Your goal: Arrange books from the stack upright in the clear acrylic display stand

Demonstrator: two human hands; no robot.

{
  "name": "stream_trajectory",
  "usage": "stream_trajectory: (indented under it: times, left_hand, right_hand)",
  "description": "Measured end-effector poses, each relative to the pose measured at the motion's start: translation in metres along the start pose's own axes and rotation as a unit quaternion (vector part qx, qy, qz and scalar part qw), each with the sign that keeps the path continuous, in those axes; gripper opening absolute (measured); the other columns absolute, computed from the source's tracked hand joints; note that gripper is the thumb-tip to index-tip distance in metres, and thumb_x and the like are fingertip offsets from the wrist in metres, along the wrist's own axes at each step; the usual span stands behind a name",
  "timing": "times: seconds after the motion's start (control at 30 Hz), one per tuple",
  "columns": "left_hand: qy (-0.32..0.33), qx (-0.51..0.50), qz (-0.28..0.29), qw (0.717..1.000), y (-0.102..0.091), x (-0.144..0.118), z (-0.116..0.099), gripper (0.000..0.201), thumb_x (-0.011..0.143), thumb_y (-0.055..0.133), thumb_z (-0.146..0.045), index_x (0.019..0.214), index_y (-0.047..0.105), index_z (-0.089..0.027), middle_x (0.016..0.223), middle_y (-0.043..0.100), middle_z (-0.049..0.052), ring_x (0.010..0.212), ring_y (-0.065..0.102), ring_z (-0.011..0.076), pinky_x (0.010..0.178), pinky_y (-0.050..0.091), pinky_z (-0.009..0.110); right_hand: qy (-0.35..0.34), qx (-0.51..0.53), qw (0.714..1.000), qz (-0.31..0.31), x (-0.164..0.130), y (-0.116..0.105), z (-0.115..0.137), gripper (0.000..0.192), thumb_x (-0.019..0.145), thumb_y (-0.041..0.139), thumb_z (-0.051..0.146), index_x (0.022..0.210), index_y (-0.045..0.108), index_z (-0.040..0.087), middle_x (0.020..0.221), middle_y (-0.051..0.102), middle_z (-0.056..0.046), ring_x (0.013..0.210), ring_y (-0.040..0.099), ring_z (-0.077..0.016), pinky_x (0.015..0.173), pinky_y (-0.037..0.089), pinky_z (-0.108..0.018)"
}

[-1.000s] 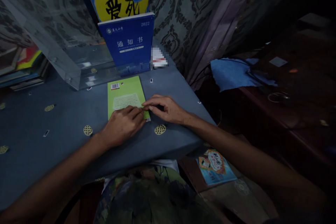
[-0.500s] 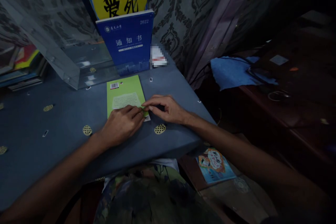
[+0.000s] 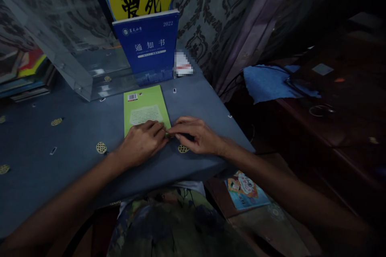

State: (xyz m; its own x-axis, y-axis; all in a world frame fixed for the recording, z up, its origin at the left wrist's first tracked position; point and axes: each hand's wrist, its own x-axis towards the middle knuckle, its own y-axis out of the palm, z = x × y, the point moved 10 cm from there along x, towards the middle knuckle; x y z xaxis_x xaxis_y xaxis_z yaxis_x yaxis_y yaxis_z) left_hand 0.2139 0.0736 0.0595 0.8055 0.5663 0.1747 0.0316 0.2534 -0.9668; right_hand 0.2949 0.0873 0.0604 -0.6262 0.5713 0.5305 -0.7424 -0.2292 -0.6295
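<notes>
While flat, green book [image 3: 145, 101] under left hand [image 3: 141, 143], right hand [image 3: 200, 135] alongside

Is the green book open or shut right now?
Looks shut: the green book lies flat, back cover and barcode up; the left hand hides its near edge.

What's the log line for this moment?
left hand: on green book | right hand: at its near right corner | blue booklet: standing behind

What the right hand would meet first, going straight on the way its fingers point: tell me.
Most likely the left hand, at the near right corner of the green book. The right hand points leftward at it; whether they already touch is unclear.
</notes>
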Motion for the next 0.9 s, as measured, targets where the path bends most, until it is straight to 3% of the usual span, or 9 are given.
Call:
stream_trajectory:
  times: [0.1, 0.27, 0.57, 0.9]
  left_hand:
    - [0.018, 0.002, -0.011, 1.000, 0.000, -0.003, -0.005, 0.027, 0.102, 0.046, -0.028, 0.103, 0.069, -0.014, 0.109, 0.073, 0.011, 0.096, 0.069, 0.0231, 0.076, 0.058, 0.034]
    - [0.051, 0.008, -0.076, 0.996, -0.011, -0.017, -0.018, 0.026, 0.100, 0.051, -0.023, 0.116, 0.067, -0.010, 0.114, 0.073, 0.014, 0.112, 0.067, 0.0277, 0.089, 0.057, 0.038]
    - [0.042, 0.025, -0.014, 0.999, -0.003, -0.054, -0.015, 0.034, 0.099, 0.050, -0.015, 0.130, 0.063, -0.011, 0.135, 0.066, 0.014, 0.126, 0.061, 0.0288, 0.097, 0.054, 0.040]
    - [-0.007, 0.040, -0.071, 0.997, -0.021, -0.097, 0.004, 0.029, 0.101, 0.051, -0.017, 0.123, 0.067, -0.010, 0.126, 0.072, 0.011, 0.118, 0.068, 0.0270, 0.093, 0.059, 0.039]
  right_hand:
    - [-0.028, -0.090, 0.995, 0.023, -0.007, 0.007, 0.010, 0.028, 0.094, 0.049, 0.013, 0.109, 0.072, 0.020, 0.089, 0.072, -0.008, 0.089, 0.064, -0.0207, 0.079, 0.054, -0.035]
    - [-0.066, -0.167, 0.983, 0.030, -0.013, 0.011, 0.022, 0.025, 0.096, 0.049, 0.013, 0.109, 0.070, 0.014, 0.088, 0.073, -0.010, 0.087, 0.064, -0.0218, 0.075, 0.051, -0.035]
    - [-0.058, -0.172, 0.982, 0.051, -0.013, 0.013, 0.023, 0.026, 0.097, 0.049, 0.014, 0.115, 0.069, 0.017, 0.097, 0.076, -0.009, 0.094, 0.067, -0.0212, 0.079, 0.054, -0.036]
    - [-0.056, -0.154, 0.986, 0.037, -0.015, 0.013, 0.019, 0.027, 0.096, 0.051, 0.013, 0.117, 0.068, 0.017, 0.100, 0.077, -0.009, 0.095, 0.069, -0.0212, 0.078, 0.056, -0.036]
